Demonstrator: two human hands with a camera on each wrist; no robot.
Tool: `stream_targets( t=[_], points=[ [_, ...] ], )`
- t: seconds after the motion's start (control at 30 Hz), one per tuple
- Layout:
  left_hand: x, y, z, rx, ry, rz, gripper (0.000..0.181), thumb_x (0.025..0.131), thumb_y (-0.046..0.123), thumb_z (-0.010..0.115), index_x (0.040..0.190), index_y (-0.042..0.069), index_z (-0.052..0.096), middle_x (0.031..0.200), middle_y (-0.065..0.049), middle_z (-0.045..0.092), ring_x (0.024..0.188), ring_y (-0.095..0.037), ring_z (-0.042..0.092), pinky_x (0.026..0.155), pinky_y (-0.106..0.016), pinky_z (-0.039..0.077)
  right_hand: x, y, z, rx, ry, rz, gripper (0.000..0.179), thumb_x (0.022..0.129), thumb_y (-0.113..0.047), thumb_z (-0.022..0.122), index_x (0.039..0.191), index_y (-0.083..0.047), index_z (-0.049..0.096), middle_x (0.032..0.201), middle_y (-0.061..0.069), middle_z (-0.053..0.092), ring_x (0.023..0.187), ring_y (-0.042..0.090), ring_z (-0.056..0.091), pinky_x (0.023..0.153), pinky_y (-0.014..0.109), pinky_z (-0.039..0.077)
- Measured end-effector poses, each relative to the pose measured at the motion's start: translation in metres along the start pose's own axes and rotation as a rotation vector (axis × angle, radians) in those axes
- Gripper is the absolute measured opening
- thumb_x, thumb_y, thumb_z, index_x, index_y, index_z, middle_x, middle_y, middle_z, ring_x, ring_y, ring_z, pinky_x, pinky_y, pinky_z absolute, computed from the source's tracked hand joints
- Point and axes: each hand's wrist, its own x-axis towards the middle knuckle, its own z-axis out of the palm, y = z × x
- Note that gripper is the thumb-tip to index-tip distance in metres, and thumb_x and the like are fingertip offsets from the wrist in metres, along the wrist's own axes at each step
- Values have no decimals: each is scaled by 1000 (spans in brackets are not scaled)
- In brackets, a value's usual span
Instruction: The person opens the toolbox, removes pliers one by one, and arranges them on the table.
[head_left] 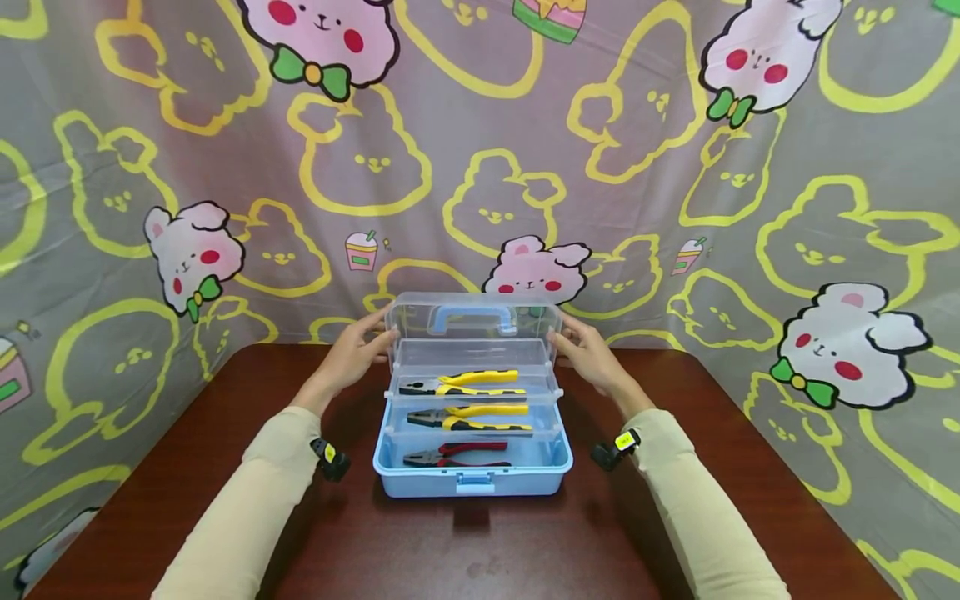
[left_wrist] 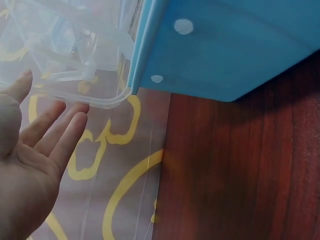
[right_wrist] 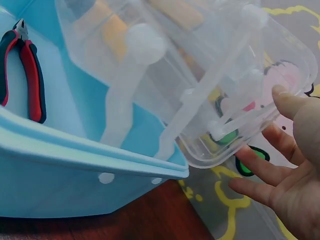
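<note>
A blue toolbox (head_left: pixel 420 485) stands on the table with its clear lid (head_left: pixel 411 321) raised and its tiers spread out. My left hand (head_left: pixel 356 348) holds the lid's left edge, thumb in front and fingers behind. On the right edge, my right hand (head_left: pixel 590 357) has the same hold; the right wrist view shows the thumb (right_wrist: pixel 287 100) at the lid rim. Yellow-and-black pliers (head_left: pixel 480 377) lie in the upper clear tray, and a second yellow-and-black pair (head_left: pixel 483 410) in the tray below. Red-handled pliers (head_left: pixel 472 448) rest in the blue bottom compartment.
The brown wooden table (head_left: pixel 480 550) extends around the toolbox. Behind it and along both sides hangs a grey cloth (head_left: pixel 442 125) printed with cartoon rabbits. A blue carrying handle (head_left: pixel 472 312) is set in the lid, and a latch (head_left: pixel 476 481) is on the box front.
</note>
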Motion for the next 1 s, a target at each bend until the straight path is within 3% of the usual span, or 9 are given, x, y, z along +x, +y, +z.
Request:
stream_targets(
  t=[0.17, 0.4, 0.6, 0.83, 1.0],
  points=[
    [2, -1, 1, -10, -17, -33, 60, 110, 24, 54, 165, 17, 30, 145, -30, 48, 114, -44, 64, 92, -53, 53, 3, 4, 3, -40, 11, 11, 56, 110, -19, 53, 163, -11, 34, 123, 24, 59, 113, 35, 59, 95, 59, 49],
    [7, -6, -1, -70, -47, -83, 62, 111, 23, 53, 166, 15, 26, 150, -31, 44, 121, -45, 60, 97, -52, 50, 8, 13, 5, 67, 1, 71, 57, 110, -20, 53, 164, -15, 33, 149, 27, 49, 133, 43, 51, 100, 62, 44],
    [11, -12, 1, -128, -53, -112, 62, 111, 23, 53, 166, 16, 25, 150, -30, 46, 121, -44, 61, 96, -48, 52, 12, 20, 5, 138, 5, 136, 57, 111, -23, 52, 164, -20, 33, 155, 22, 44, 135, 40, 50, 98, 54, 49],
    [14, -24, 5, -192, -51, -137, 60, 111, 20, 51, 166, 18, 26, 146, -32, 49, 119, -43, 62, 99, -56, 48, 14, 24, 9, 185, -28, 189, 56, 112, -28, 47, 165, -23, 30, 151, 19, 51, 128, 39, 57, 95, 53, 51],
    [18, -28, 6, -238, -54, -166, 60, 111, 18, 51, 166, 19, 26, 145, -32, 50, 118, -40, 63, 96, -47, 52, 15, 27, 9, 167, -26, 216, 56, 111, -34, 48, 164, -32, 32, 152, 15, 50, 131, 37, 55, 93, 53, 52]
  ],
)
